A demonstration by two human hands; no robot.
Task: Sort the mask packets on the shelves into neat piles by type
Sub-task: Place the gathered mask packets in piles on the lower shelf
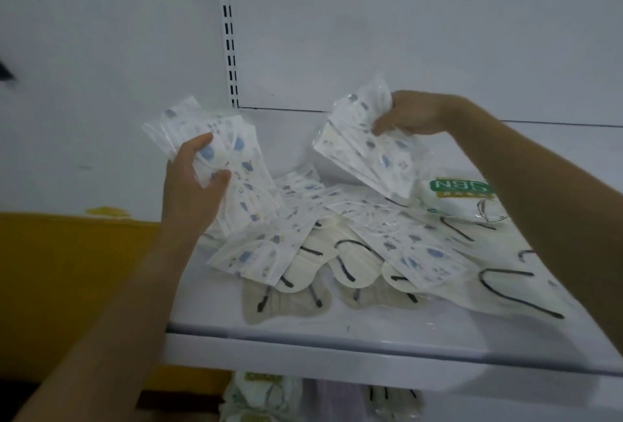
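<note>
My left hand grips a stack of clear packets with blue-patterned white masks, held above the shelf's left side. Over the shelf's middle, my right hand pinches the top corner of another bunch of the same blue-patterned packets, which hang tilted. Below them, more patterned packets lie scattered on the white shelf. Cream masks with black ear loops and beige masks lie under and in front of them.
A packet with a green label lies at the back right of the shelf. A slotted upright rail runs up the white back wall. More packets sit on the shelf below. An orange surface lies to the left.
</note>
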